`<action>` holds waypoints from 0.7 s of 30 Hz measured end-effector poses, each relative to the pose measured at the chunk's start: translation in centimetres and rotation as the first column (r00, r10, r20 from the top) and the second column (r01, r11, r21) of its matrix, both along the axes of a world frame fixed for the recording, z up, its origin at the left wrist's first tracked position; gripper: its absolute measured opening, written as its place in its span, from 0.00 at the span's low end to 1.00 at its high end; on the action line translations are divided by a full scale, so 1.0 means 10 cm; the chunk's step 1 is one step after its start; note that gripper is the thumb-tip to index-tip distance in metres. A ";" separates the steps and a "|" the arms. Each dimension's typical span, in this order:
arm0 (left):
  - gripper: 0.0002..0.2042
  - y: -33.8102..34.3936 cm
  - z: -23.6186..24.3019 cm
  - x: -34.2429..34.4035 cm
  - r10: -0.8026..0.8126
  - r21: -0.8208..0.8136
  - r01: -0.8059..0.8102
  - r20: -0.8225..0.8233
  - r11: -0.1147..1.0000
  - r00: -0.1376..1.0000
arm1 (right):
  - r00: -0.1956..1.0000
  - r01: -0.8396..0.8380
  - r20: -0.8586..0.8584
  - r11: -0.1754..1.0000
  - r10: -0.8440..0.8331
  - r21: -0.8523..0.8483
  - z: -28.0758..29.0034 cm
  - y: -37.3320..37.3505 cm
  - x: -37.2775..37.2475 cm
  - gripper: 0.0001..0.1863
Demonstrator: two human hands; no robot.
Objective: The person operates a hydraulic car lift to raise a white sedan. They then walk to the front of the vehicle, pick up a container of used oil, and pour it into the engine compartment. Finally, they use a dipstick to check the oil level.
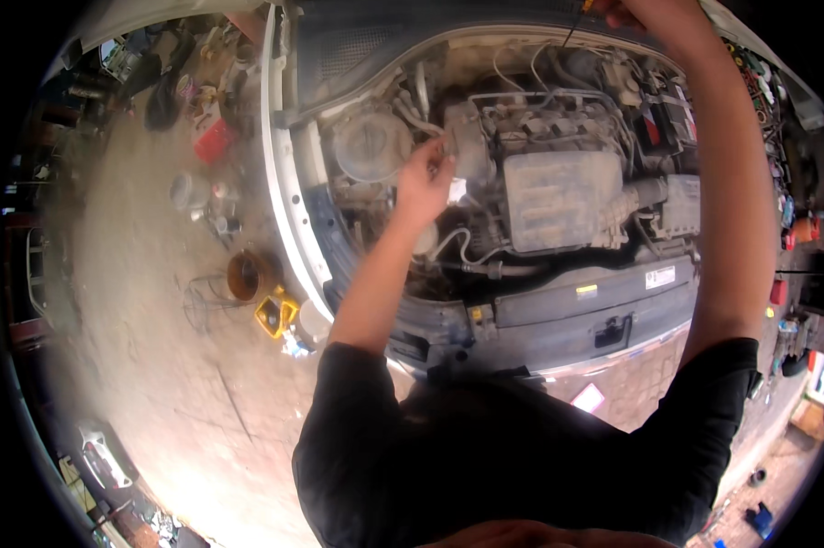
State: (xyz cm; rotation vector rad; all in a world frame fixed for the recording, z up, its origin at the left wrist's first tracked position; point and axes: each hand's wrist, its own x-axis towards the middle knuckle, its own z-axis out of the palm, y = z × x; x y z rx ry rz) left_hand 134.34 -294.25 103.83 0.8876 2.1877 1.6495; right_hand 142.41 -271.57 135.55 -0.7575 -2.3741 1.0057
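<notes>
An open engine bay spreads out in front of me, with a dusty engine cover (562,199) at its middle. Over its left part is my left hand (425,178), between a round strut mount (372,146) and the engine's left end. Its fingers are curled together; whatever they may hold is too small to make out. Far off at the upper edge, my right hand (633,13) closes around a screwdriver (573,25) with an orange-yellow handle. The dark shaft points down toward the back of the engine bay. Part of that hand is cut off by the picture's edge.
A battery (675,123) sits at the bay's right, and a front crossmember (594,297) runs along its near side. On the floor to the left are a yellow container (277,312), a brown round pot (253,274) and a red box (211,137).
</notes>
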 end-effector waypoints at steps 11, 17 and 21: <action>0.13 -2.11 -0.41 0.54 0.397 -0.166 -0.369 0.185 0.914 0.899 | 0.853 -0.126 0.454 0.945 0.259 -0.302 -1.36 0.47 -0.52 0.19; 0.12 -2.70 -0.72 0.58 0.518 -0.128 -0.502 0.242 0.855 0.821 | 0.673 -0.628 0.684 0.705 0.281 0.329 -3.12 0.51 -0.32 0.12; 0.12 -2.87 -0.76 0.77 0.579 -0.204 -0.542 0.260 0.815 0.773 | 0.614 -0.617 0.739 0.753 0.278 0.229 -3.71 0.28 -0.24 0.11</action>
